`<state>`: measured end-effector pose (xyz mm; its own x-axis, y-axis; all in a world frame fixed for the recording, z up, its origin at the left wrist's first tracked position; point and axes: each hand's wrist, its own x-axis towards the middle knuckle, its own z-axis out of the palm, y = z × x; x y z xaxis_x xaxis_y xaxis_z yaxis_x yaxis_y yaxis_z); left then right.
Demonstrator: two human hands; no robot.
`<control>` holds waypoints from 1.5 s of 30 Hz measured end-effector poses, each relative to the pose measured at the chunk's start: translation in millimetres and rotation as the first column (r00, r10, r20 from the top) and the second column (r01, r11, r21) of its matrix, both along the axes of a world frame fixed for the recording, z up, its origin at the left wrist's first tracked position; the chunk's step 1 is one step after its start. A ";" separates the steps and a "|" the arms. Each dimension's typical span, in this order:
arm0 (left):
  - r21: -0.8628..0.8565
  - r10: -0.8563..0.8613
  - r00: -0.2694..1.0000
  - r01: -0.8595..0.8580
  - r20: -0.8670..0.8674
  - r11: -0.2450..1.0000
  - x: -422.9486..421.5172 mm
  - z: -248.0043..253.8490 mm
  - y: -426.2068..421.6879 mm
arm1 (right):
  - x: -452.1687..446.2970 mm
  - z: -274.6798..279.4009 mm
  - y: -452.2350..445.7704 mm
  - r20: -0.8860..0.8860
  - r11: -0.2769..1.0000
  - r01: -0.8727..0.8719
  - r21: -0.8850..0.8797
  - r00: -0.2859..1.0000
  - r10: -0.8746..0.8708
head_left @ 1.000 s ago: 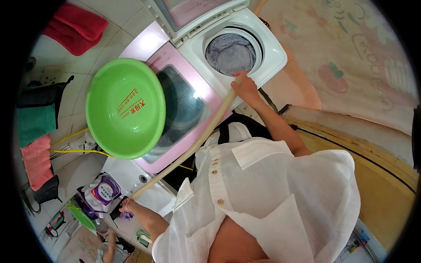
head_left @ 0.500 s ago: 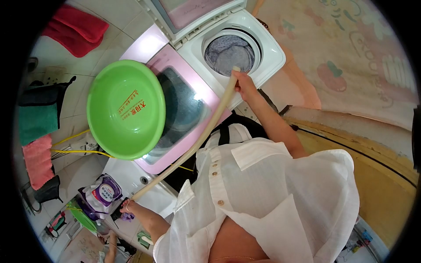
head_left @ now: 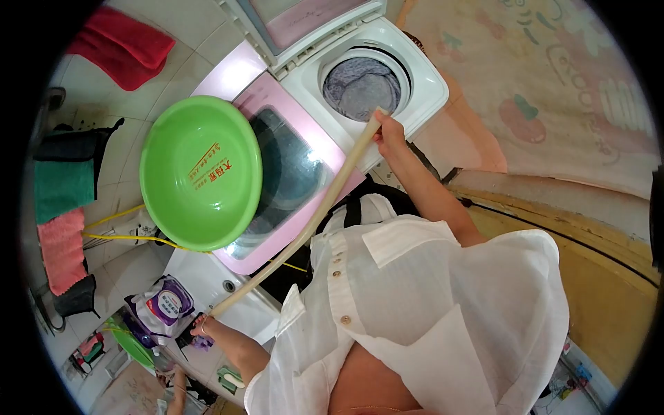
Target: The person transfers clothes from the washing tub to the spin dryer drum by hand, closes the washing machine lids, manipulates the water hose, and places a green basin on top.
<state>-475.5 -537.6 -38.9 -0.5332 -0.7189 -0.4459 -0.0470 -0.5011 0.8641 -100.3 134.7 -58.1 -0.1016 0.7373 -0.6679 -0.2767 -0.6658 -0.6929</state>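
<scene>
A long beige hose [head_left: 321,213] runs from the sink across to the washing machine's spin tub. My right hand [head_left: 389,134] is closed around its upper end, which points over the near rim of the round tub opening [head_left: 408,77]. Grey wet-looking cloth [head_left: 360,86] lies inside that tub. At the other end, my left hand [head_left: 201,326] is closed by the white sink [head_left: 259,308], where the hose meets a dark fitting. Its fingers are partly hidden, so whether they grip the hose or the fitting is unclear. Something purple shows just below this hand.
A green basin [head_left: 155,176] rests on the pink washing machine lid [head_left: 335,166]. The tub's lid [head_left: 304,21] stands raised. A purple-and-white detergent pouch [head_left: 164,304] is beside the sink. Yellow cords, hanging cloths [head_left: 62,190] and a red towel [head_left: 128,48] are at the left.
My right hand and the hose's upper end have shifted very slightly to the right. My left hand stays by the sink, and the basin and lid have not moved.
</scene>
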 end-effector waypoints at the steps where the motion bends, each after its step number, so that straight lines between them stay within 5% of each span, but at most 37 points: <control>1: -0.004 -0.005 1.000 0.005 -0.002 1.000 0.6 -0.4 0.4 | 2.5 -1.6 -0.4 -0.001 1.000 -0.002 0.000 1.000 0.002; 28: -0.010 -0.061 0.998 0.061 0.001 0.998 5.2 1.4 5.4 | 10.9 0.2 1.4 -0.134 0.993 -0.004 -0.115 0.991 -0.012; 37: -0.020 -0.073 0.997 0.073 -0.002 0.997 2.4 3.1 4.8 | 5.5 -6.1 4.3 -0.204 0.968 -0.132 -0.212 0.975 0.088; 45: -0.011 -0.001 1.000 0.001 -0.004 1.000 8.5 8.4 9.7 | -43.0 1.9 14.8 -0.273 0.817 -0.526 -0.234 0.842 0.464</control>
